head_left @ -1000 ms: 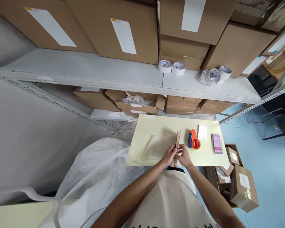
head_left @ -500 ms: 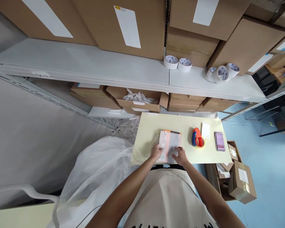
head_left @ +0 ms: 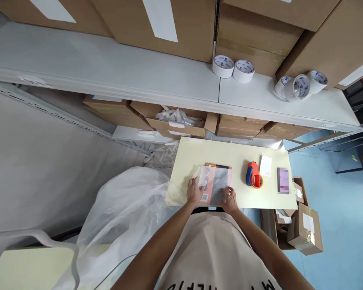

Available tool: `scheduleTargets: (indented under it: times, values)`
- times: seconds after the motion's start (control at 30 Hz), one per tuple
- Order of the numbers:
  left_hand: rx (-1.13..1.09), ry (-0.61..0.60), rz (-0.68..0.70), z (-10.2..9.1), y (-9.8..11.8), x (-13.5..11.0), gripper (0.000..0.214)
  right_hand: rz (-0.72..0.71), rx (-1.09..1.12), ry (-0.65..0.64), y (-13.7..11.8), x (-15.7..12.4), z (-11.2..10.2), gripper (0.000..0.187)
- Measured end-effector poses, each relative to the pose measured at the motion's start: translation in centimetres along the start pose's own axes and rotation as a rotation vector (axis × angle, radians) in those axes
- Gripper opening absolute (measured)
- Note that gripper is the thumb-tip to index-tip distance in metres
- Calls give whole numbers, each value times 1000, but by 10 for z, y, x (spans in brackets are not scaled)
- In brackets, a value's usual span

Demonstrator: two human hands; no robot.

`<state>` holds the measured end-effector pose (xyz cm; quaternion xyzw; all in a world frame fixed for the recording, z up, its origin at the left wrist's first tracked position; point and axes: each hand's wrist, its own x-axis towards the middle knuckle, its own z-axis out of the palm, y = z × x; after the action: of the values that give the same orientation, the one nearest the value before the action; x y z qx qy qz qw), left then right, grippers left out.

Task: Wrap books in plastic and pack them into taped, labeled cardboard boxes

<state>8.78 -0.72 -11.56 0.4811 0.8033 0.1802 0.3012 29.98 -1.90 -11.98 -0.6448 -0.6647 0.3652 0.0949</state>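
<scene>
A flat orange and grey book-like item [head_left: 216, 183] in a clear wrapper lies on the pale yellow table [head_left: 199, 157]. My left hand [head_left: 195, 191] grips the item's near left edge, fingers curled over the wrapper. On the near right corner rests my right hand [head_left: 229, 199], its fingers bent and pressing down. Just right of the item stands a red and blue tape dispenser [head_left: 253, 175].
A white slip [head_left: 265, 164] and a pink item [head_left: 283, 181] lie on the table's right. Tape rolls [head_left: 233, 67] sit on the white shelf [head_left: 109, 76] under large cartons. A big clear plastic bag [head_left: 124, 217] is at left; small sealed boxes [head_left: 305, 231] at right.
The item stood on edge between both hands one second ago; it now lies flat on the table. My left hand slid to its left edge, my right hand to its near right corner.
</scene>
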Motion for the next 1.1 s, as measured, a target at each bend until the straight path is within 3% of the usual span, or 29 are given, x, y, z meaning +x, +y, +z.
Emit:
scheduleTargets:
  times: [0.1, 0.27, 0.43, 0.63, 0.87, 0.97, 1.1]
  values:
    - [65, 45, 88, -3, 0, 1, 64, 27, 61, 39, 6, -4, 1, 64]
    - [72, -126, 137, 4, 1, 1, 41, 197, 251, 95, 10, -1, 3, 76]
    - [20, -136, 110, 10, -3, 0, 43, 363, 589, 118, 4, 18, 1, 72]
    - [-111, -148, 49, 12, -5, 4, 39, 349, 794, 34, -8, 14, -28, 37]
    - [-401, -257, 44, 46, 30, -14, 28, 186, 912, 10, -40, -12, -77, 40]
    - [-514, -237, 35, 49, 38, -17, 25, 172, 903, -15, -57, -13, -83, 41]
    - [-671, -236, -17, 35, 30, -15, 30, 170, 854, -51, -83, -7, -72, 41]
